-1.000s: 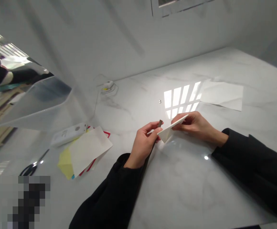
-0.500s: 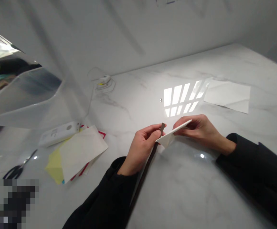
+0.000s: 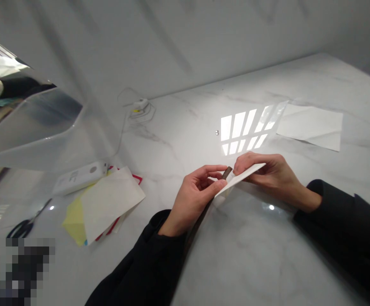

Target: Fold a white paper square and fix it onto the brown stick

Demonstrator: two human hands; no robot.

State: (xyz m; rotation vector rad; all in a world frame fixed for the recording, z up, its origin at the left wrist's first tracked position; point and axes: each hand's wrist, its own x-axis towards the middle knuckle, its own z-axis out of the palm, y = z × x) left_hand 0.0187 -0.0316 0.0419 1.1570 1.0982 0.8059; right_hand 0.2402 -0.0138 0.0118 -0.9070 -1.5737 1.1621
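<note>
My left hand (image 3: pixel 196 191) pinches a narrow dark brown strap (image 3: pixel 226 172) near its end, thumb on the near side and fingers behind. The rest of the strap trails down along my left forearm. In my right hand (image 3: pixel 272 172) is a thin, stiff white card (image 3: pixel 243 178), tilted nearly edge-on to me. Its lower left edge lies against the strap by my left thumb. The right fingertips are partly hidden behind the card. Beyond the hands, small shiny metal pieces (image 3: pixel 217 132) lie on the marble-patterned table (image 3: pixel 251 259).
A creased white sheet (image 3: pixel 311 127) lies at the right. On the left are stacked papers (image 3: pixel 113 202), a white box (image 3: pixel 83 177) and dark-handled scissors (image 3: pixel 22 228). A white plug with cable (image 3: pixel 140 104) sits near the wall. Clear plastic stands at far left.
Both hands have shifted slightly right with the strap and the card. The strap's end now sits closer to the right fingertips, and the left thumb has moved along the card's edge.
</note>
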